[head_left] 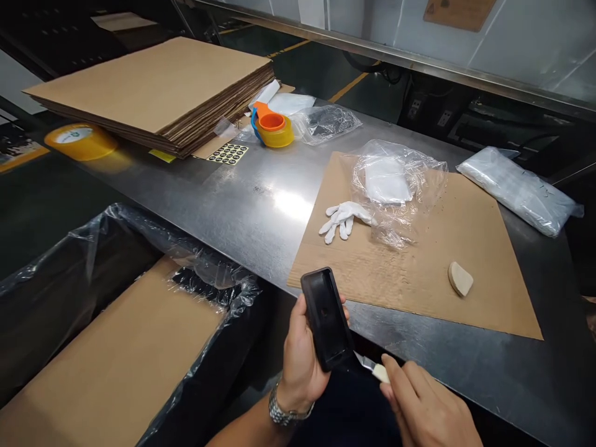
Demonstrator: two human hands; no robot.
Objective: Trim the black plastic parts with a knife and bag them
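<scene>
In my left hand [300, 357], fingers wrapped round its sides, is a black rectangular tray-like part [327, 320] with its hollow side facing me. A small dark spot shows on its floor. My right hand [431, 403] grips the pale handle of a small knife [379, 371], whose short blade points at the lower right corner of the black part. Whether the blade touches it I cannot tell. Beyond them, a cardboard sheet [419, 285] lies on the metal table [251, 217]. On it rest a white glove [344, 218], a clear plastic bag [388, 180] with white contents, and a beige rounded block [460, 279].
Stacked cardboard sheets [158, 87] fill the table's far left, beside a yellow tape roll [81, 141], an orange tape dispenser [272, 125] and a sticker sheet [228, 153]. A plastic-lined box [116, 347] stands at lower left. A plastic-wrapped pack [519, 189] lies at right.
</scene>
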